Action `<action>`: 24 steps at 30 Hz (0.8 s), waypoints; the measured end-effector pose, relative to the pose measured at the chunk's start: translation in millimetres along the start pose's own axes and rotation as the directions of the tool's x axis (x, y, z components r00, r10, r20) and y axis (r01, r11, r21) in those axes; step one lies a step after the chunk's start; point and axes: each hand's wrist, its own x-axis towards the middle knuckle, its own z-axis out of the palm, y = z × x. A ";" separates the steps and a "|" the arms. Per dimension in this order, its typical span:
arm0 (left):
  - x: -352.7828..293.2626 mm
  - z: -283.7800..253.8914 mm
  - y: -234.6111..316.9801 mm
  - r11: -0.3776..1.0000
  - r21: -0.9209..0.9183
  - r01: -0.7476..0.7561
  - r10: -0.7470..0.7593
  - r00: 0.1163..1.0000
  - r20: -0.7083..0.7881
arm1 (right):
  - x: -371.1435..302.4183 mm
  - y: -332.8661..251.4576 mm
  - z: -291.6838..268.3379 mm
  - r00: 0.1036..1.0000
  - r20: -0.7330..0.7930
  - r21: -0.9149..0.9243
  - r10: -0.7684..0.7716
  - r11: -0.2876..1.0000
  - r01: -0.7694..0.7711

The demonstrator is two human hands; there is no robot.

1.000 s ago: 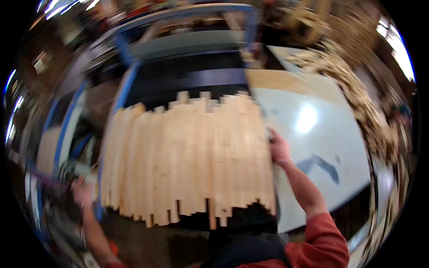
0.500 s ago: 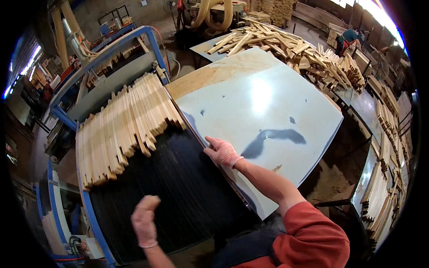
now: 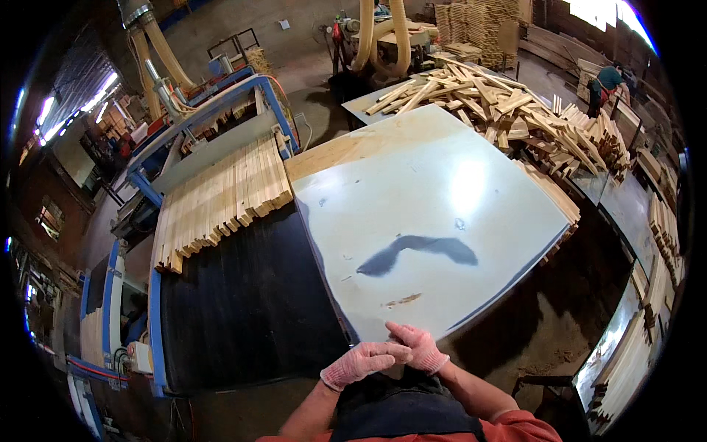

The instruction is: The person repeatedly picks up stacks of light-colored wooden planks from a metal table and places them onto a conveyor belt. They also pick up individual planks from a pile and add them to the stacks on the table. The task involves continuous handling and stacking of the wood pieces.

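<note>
My left hand (image 3: 365, 362) and my right hand (image 3: 418, 348), both in pale pink knit gloves, meet close in front of my body at the near edge of a metal-topped table (image 3: 412, 177). The left fingers stretch across toward the right hand and seem to touch it. On the right hand a finger points forward, while the others are partly hidden. No held object shows in either hand. Beyond my left hand lies a black conveyor belt (image 3: 243, 309), with a row of pale wooden strips (image 3: 224, 199) side by side at its far end.
A blue-framed machine (image 3: 276, 103) spans the belt's far end. Loose wooden strips (image 3: 479, 92) are heaped behind the metal table. More strips (image 3: 626, 376) lie along a metal surface at the right. A person (image 3: 607, 85) bends over at the far right.
Both hands have drawn back toward my body and come together; the right has left the table's left edge. The strips sit farther toward the machine, and the view has shifted.
</note>
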 end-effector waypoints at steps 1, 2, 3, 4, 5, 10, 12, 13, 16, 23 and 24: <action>8.9 14.5 -1.0 1.000 -0.023 -0.016 0.016 1.000 -0.007 | -20.3 9.1 -9.5 1.000 0.001 0.048 -0.031 0.998 0.031; 22.9 29.3 -2.4 0.999 -0.046 -0.027 0.027 1.000 0.002 | -42.4 18.7 -20.0 0.997 0.045 0.157 0.060 0.985 -0.067; 38.8 42.4 -1.1 0.997 -0.065 -0.033 0.034 0.999 0.021 | -62.0 27.7 -30.7 0.986 0.087 0.260 0.146 0.952 -0.163; 55.3 69.9 15.9 0.995 -0.031 -0.097 0.098 0.994 0.044 | -83.4 34.5 -47.5 0.962 0.111 0.355 0.249 0.894 -0.273; 66.0 71.8 4.8 0.995 0.084 -0.047 0.047 0.999 0.008 | -95.3 32.2 -66.4 0.939 0.150 0.274 0.309 0.900 -0.340; 134.3 120.6 -17.0 0.995 0.097 -0.003 0.011 0.997 -0.082 | -164.8 115.7 -124.4 0.798 0.000 -0.068 0.603 0.796 -0.602; 186.2 122.0 -33.2 0.997 0.067 0.022 -0.022 1.000 -0.008 | -192.5 147.0 -150.4 0.677 -0.160 0.033 0.718 0.690 -0.723; 195.9 130.7 -53.2 0.996 0.061 0.061 -0.061 0.998 -0.004 | -224.9 154.6 -155.8 0.610 -0.217 0.087 0.762 0.637 -0.766; 288.7 128.7 -56.7 0.979 0.128 0.158 -0.187 0.949 0.252 | -268.2 186.9 -175.7 0.370 -0.577 0.307 0.728 0.614 -0.728; 401.5 239.4 -90.5 0.880 0.389 0.273 -0.426 0.816 0.390 | -404.8 279.9 -130.1 0.097 -0.743 0.404 0.663 0.559 -0.724; 420.2 255.7 -90.0 0.877 0.403 0.262 -0.421 0.824 0.380 | -406.2 264.1 -152.5 0.053 -0.653 0.580 0.756 0.543 -0.607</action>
